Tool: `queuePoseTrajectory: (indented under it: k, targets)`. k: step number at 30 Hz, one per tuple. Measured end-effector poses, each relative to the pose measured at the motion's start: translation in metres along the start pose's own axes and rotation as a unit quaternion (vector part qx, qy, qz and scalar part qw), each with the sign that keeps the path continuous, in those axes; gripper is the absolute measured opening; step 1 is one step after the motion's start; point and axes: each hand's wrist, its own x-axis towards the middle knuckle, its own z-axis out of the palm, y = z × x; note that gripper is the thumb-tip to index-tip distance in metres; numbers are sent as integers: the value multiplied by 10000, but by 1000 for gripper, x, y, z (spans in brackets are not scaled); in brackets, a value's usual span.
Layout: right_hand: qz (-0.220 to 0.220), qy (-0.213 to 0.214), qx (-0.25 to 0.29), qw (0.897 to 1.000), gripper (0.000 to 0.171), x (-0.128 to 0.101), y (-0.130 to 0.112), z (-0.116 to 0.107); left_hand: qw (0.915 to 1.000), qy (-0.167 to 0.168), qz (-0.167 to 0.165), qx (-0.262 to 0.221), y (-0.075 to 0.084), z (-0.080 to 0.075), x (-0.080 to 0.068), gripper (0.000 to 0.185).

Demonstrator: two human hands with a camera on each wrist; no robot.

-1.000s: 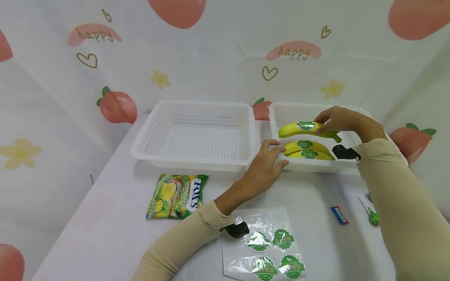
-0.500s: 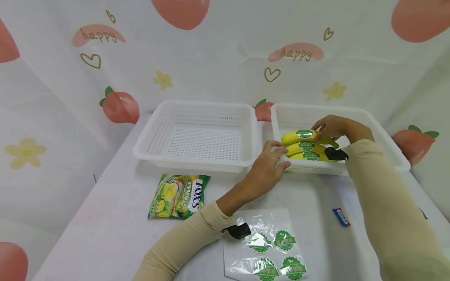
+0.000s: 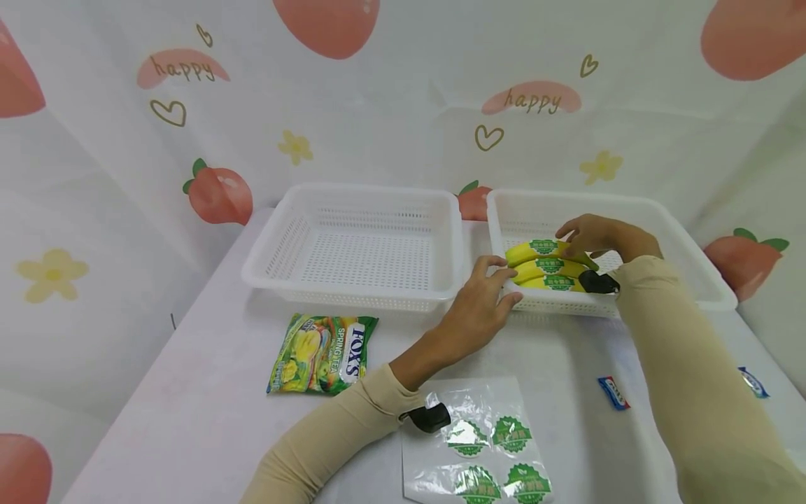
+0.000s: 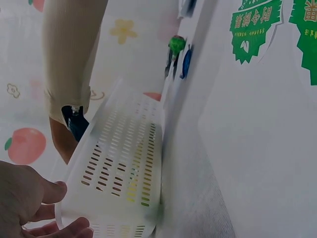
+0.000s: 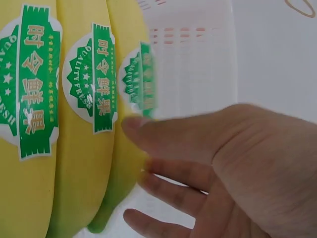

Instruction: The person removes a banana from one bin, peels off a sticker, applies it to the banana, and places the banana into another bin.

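From the head view I read "FOX'S SPRING TEA" on the glossy green candy bag [image 3: 322, 353] lying flat on the table [image 3: 189, 406], in front of the left basket [image 3: 355, 241], a white plastic one with slotted walls and floor and nothing in it. The right basket [image 3: 686, 273] is of the same make and holds three yellow bananas [image 3: 546, 264] side by side along its near wall, each with a round, saw-edged green sticker; in the right wrist view the sticker on the middle banana [image 5: 84, 129] reads "QUALITY FRESH" round Chinese characters. My right hand [image 3: 595, 234] is inside that basket, fingers bent over the stem end of the farthest banana [image 3: 535, 250], thumb tip on its skin in the wrist view; I cannot tell whether it is really gripped or only touched. My left hand [image 3: 481, 304] rests on the near left corner of the right basket, with thumb and fingers curved round its rim. Nearer to me lies a clear, crinkled backing sheet [image 3: 472, 448] with four more of the green stickers [image 3: 510, 432]. Right of it a small blue, white and red wrapped sweet [image 3: 613, 393] lies on the table, and another small wrapper [image 3: 752, 381] is at the far right; their print is too small to read. Behind the table hangs a pale cloth [image 3: 403, 105] printed with peaches, flowers, hearts and the word "happy".
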Motion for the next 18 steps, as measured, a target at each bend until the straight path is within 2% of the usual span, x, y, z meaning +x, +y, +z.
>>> queuePoseTrajectory:
  k: [5, 10, 16, 18]
  targets:
    - [-243, 231, -5, 9994, 63, -6, -1, -2, 10000, 39, 31, 86, -1, 0, 0, 45]
    - [-702, 859, -179, 9937, 58, -29, -10, 3, 9999, -19, 45, 126, -1, -2, 0, 46]
    - [-1136, 2034, -292, 9720, 51, -68, -22, 25, 9992, -214, -13, 340, 4, -13, -6, 48]
    - [-1243, 2385, -343, 9625, 48, -82, -24, 35, 9987, -227, 256, 377, 5, -21, -12, 46]
